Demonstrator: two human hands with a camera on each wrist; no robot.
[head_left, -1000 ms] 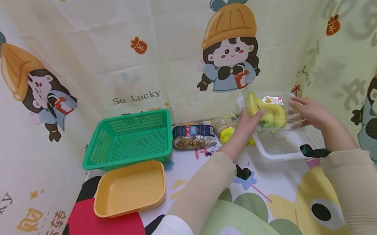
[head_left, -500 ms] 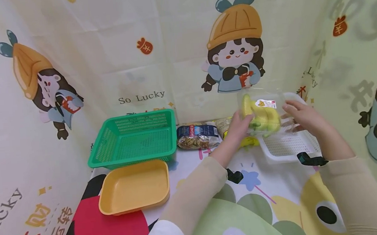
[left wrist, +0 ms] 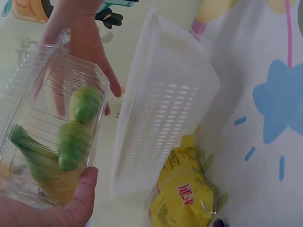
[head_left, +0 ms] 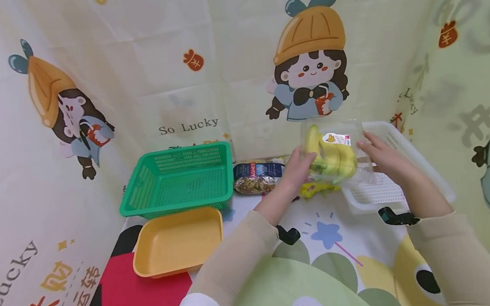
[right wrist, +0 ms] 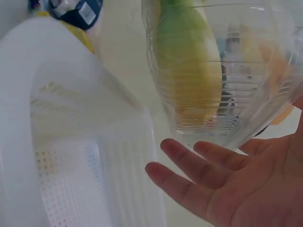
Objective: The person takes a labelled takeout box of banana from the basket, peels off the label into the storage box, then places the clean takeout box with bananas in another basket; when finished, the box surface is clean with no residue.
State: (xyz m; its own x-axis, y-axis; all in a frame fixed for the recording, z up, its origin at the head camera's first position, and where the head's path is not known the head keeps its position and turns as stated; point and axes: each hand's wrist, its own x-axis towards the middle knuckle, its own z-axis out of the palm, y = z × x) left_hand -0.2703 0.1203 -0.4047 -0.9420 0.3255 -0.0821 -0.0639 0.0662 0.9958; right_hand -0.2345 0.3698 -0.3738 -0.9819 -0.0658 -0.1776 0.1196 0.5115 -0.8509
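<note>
While the left hand (head_left: 295,168) grips the left side of a clear plastic container (head_left: 348,126), the right hand (head_left: 385,156) stands at its right side, fingers extended and apart; whether they touch it cannot be told. Bananas (head_left: 342,157) lie inside the container, which is held up by the left side of a white basket (head_left: 368,207). Behind the left hand is a yellow bag (head_left: 317,189). Farther left sit a dark-blue packet (head_left: 260,176), a green basket (head_left: 159,210) and, nearer, an orange-yellow tray (head_left: 179,244).
</note>
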